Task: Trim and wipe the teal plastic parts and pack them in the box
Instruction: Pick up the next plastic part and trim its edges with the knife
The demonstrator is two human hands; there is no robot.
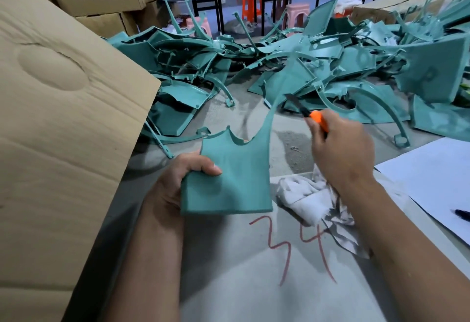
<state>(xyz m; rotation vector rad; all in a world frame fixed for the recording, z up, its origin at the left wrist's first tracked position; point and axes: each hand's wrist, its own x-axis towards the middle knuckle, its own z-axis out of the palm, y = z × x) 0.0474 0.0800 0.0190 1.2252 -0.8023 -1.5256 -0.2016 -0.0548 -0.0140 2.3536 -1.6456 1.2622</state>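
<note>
Over grey table (229,283), left hand (175,182) grips teal part (229,182), knife (305,112) seemingly touching it.

Teal part (229,182), orange knife (318,118), white rag (302,197), red "34" (297,248).

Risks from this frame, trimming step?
1. The knife in the right hand has its blade out by the thin curved arm of the teal part; a slip might gouge it or reach the left hand, which grips the part's left edge.
2. That arm sticks up unsupported, so it may flex under the blade and cut unevenly.
3. The rag lies under the right wrist and could snag.
</note>
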